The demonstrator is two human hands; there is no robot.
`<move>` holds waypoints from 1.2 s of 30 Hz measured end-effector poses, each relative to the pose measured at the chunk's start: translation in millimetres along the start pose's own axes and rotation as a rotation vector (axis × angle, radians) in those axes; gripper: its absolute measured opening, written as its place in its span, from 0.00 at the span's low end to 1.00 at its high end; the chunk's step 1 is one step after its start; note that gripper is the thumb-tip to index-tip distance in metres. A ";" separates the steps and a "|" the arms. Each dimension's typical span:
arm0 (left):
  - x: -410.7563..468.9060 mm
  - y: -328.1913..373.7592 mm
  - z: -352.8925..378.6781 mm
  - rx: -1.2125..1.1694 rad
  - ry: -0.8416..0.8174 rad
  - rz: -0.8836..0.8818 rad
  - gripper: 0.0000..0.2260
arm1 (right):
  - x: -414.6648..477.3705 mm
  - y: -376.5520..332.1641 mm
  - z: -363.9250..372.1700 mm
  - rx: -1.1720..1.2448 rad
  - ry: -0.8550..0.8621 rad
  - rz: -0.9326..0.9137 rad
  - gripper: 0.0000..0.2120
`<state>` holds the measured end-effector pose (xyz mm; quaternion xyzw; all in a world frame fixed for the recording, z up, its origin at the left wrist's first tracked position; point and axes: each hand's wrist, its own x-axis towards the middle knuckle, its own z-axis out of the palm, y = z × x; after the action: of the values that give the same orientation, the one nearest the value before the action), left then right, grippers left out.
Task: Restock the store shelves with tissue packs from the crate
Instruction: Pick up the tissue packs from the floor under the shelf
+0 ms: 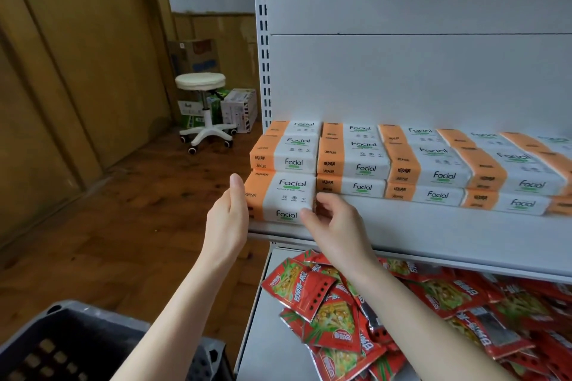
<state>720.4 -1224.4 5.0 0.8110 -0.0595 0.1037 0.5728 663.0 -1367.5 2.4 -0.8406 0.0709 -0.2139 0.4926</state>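
An orange-and-white "Facial" tissue pack point(286, 196) lies at the front left corner of the white shelf point(433, 238). My left hand point(229, 213) presses flat, fingers straight, against its left end. My right hand point(334, 226) holds its right end, thumb on the front face and fingers curled in beside the neighbouring pack. Behind and to the right, several more tissue packs point(433, 164) stand in two-high rows along the shelf. The dark grey plastic crate point(62, 340) sits at the bottom left; the part I can see holds no packs.
Red snack packets point(402, 303) are heaped on the lower shelf under my right forearm. The perforated shelf upright point(263, 40) rises at the shelf's left end. A white wheeled stool point(202, 108) and cardboard boxes point(238, 108) stand on the wooden floor at the back left.
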 end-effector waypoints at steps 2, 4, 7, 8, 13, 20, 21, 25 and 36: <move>-4.5 4.2 1.0 0.020 -0.018 0.017 0.24 | -0.2 -1.5 -0.9 0.023 -0.005 0.036 0.10; -5.7 6.2 2.6 0.049 -0.031 0.012 0.25 | 0.8 -2.2 -1.7 0.025 -0.002 0.051 0.11; -4.3 6.1 3.8 0.037 -0.008 -0.015 0.25 | 1.7 -3.9 -1.5 -0.020 -0.017 0.050 0.10; -4.0 4.9 4.0 0.028 -0.002 -0.026 0.26 | 1.5 -4.7 -1.5 -0.028 -0.021 0.044 0.10; 5.1 5.2 1.9 0.010 0.008 -0.065 0.27 | 1.0 -7.0 -0.8 -0.056 -0.016 0.051 0.11; 47.1 21.2 -4.1 -0.298 -0.245 -0.301 0.30 | -3.2 -10.2 -2.6 -0.025 -0.028 0.058 0.12; 47.7 21.5 -3.4 -0.291 -0.288 -0.300 0.31 | -3.4 -10.3 -2.5 -0.034 -0.035 0.051 0.13; 51.3 17.4 -1.4 -0.249 -0.361 -0.298 0.34 | -2.2 -8.9 -1.7 -0.087 -0.044 0.028 0.15; 39.8 22.5 -0.3 -0.194 -0.240 -0.261 0.34 | -1.4 -3.7 -4.0 -0.049 -0.033 0.035 0.17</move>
<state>754.1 -1230.8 35.1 0.7593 -0.0312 -0.0750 0.6456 659.7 -1368.4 6.9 -0.8544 0.0826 -0.1894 0.4767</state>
